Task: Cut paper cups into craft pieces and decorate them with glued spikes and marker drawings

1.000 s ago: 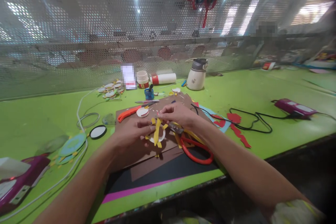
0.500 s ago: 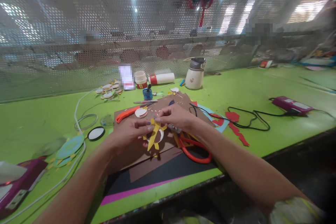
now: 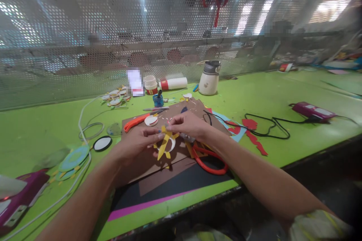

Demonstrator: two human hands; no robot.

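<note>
- The right hand (image 3: 188, 125) has thumb and forefinger pinched together at the upper end of a yellow strip (image 3: 163, 147); the exact contact is small and partly hidden.
- The left hand (image 3: 138, 139), fingers slightly spread, grips the upper left edge of a white ring (image 3: 173, 145) between thumb and fingertips.
- The ring sits between the hands, above a brown sheet (image 3: 132, 169), the strip slanting across its front and yellow tabs around its rim.
- Both look like paper or card: very light, the strip bendy, the narrow ring easily creased or torn. The rim between tabs seems the safest hold, pinched gently.
- Just right of the ring are red-handled scissors (image 3: 220, 170); beyond it, a white disc (image 3: 151, 121) and an orange cutter (image 3: 136, 121).
</note>
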